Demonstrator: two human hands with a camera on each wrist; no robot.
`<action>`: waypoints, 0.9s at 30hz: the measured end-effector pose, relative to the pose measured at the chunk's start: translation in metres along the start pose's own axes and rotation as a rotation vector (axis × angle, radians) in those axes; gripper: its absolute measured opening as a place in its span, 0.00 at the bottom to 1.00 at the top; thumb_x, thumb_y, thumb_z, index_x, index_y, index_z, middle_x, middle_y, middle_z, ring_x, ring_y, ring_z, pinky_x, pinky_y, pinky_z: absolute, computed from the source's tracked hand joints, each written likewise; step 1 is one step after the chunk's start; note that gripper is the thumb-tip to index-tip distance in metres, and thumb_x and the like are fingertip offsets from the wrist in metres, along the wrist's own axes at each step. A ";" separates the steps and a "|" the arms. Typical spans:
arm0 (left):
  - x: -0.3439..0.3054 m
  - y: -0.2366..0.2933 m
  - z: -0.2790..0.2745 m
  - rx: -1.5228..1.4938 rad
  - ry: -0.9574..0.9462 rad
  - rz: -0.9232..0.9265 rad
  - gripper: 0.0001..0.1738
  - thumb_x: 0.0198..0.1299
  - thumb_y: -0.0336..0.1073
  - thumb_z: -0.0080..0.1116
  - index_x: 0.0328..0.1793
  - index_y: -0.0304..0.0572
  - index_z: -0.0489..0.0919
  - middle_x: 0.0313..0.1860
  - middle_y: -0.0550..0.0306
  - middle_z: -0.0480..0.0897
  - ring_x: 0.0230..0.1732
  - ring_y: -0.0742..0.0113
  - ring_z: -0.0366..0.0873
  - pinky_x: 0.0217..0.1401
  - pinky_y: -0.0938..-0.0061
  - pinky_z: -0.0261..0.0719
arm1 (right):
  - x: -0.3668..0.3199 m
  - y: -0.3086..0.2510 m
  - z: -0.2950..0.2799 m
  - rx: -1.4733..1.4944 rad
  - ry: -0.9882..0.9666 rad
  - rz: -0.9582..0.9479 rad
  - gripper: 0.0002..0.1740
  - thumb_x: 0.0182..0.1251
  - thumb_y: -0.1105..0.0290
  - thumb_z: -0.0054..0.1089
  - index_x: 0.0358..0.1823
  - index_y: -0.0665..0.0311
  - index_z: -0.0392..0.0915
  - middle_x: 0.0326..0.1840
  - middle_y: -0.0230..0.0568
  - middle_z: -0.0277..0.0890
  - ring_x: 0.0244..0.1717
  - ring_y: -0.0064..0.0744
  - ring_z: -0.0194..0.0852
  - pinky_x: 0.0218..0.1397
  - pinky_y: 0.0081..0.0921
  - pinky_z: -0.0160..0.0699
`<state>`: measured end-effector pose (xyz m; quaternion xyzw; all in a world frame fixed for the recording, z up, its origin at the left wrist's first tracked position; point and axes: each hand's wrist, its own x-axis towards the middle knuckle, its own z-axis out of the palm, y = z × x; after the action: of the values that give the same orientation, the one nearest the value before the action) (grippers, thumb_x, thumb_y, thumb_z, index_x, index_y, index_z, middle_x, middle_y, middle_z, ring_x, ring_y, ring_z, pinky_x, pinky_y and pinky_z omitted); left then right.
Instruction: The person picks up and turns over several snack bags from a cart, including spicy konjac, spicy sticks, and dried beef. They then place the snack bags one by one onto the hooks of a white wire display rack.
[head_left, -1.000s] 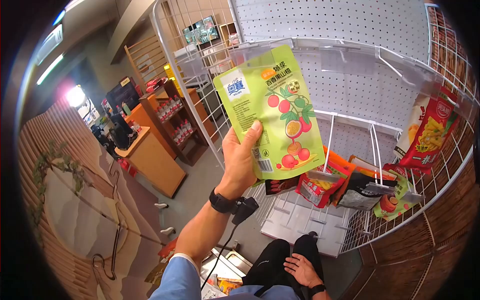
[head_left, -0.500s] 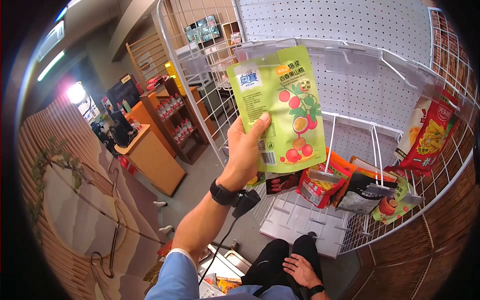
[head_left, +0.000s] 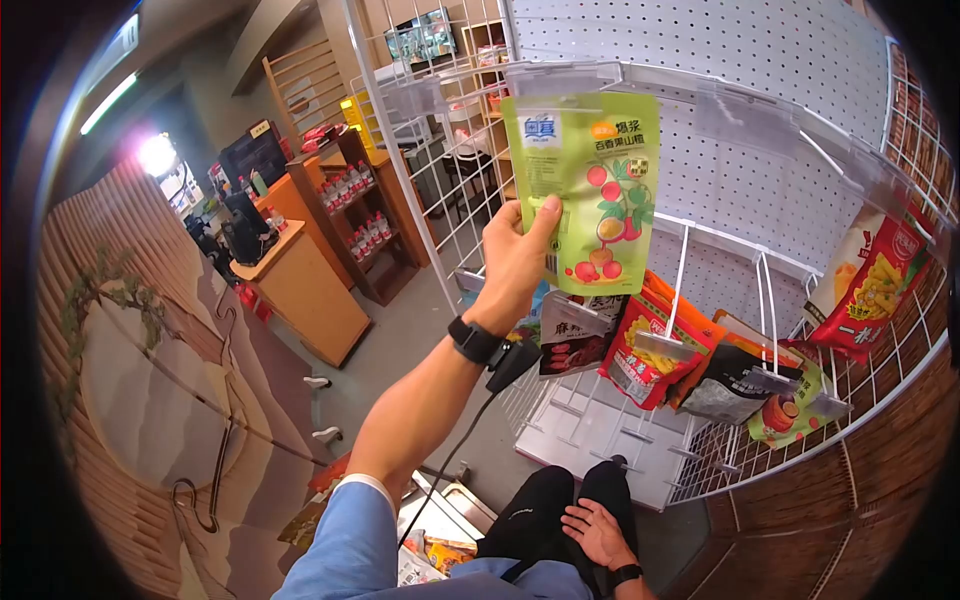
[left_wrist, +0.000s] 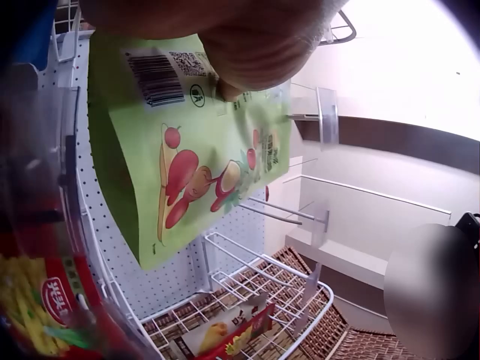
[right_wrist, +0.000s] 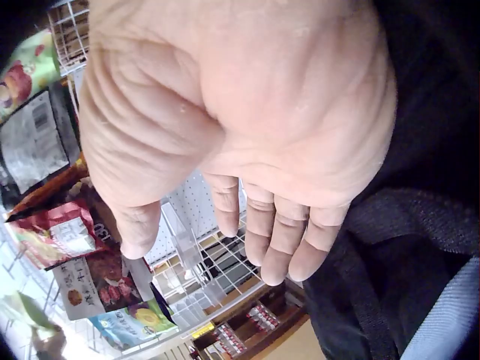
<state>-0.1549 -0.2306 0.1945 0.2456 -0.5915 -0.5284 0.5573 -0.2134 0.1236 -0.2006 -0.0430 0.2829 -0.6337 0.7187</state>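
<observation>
My left hand [head_left: 518,258] holds a green snack pouch [head_left: 598,255] by its left edge, thumb across the printed face, upright near the upper rail of the wire rack. In the left wrist view the same pouch [left_wrist: 202,195] hangs below the hand [left_wrist: 255,45], its barcode showing. The fingers behind the pouch are hidden. My right hand [head_left: 600,532] rests on the dark-trousered thigh with its fingers extended; in the right wrist view the palm [right_wrist: 247,112] and loose fingers hold nothing.
Below the pouch, a lower rack row holds a dark pouch [head_left: 572,345], a red one [head_left: 650,350], a black one [head_left: 735,385] and a green one [head_left: 790,410]. A red-and-white bag [head_left: 870,285] hangs at right. A wooden counter [head_left: 305,290] stands at left.
My left hand has carried the green pouch to the right in the head view and slightly up, uncovering more of the dark pouch below. The right hand stays on the thigh.
</observation>
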 end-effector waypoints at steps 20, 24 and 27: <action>-0.100 -0.056 -0.053 0.259 0.237 0.259 0.16 0.65 0.27 0.67 0.56 0.37 0.76 0.52 0.57 0.81 0.52 0.72 0.79 0.53 0.73 0.80 | 0.004 0.003 -0.004 -0.065 -0.002 -0.029 0.31 0.80 0.52 0.55 0.75 0.64 0.64 0.69 0.55 0.74 0.66 0.51 0.76 0.71 0.49 0.76; -0.220 -0.104 -0.116 0.505 0.086 0.044 0.14 0.66 0.26 0.66 0.56 0.37 0.77 0.48 0.58 0.83 0.46 0.71 0.81 0.48 0.75 0.80 | 0.007 -0.001 -0.001 -0.080 -0.025 0.000 0.35 0.79 0.49 0.57 0.77 0.64 0.61 0.70 0.52 0.73 0.67 0.47 0.75 0.72 0.47 0.74; -0.316 -0.114 -0.153 0.726 0.028 -0.394 0.15 0.67 0.27 0.66 0.58 0.38 0.79 0.49 0.57 0.84 0.46 0.70 0.82 0.45 0.76 0.81 | 0.009 -0.002 0.004 -0.102 -0.004 0.054 0.35 0.80 0.49 0.56 0.77 0.64 0.62 0.70 0.52 0.73 0.67 0.46 0.75 0.72 0.46 0.75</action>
<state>0.0332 -0.0430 -0.0623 0.5418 -0.6736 -0.3785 0.3308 -0.2131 0.1132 -0.1996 -0.0731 0.3143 -0.5986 0.7332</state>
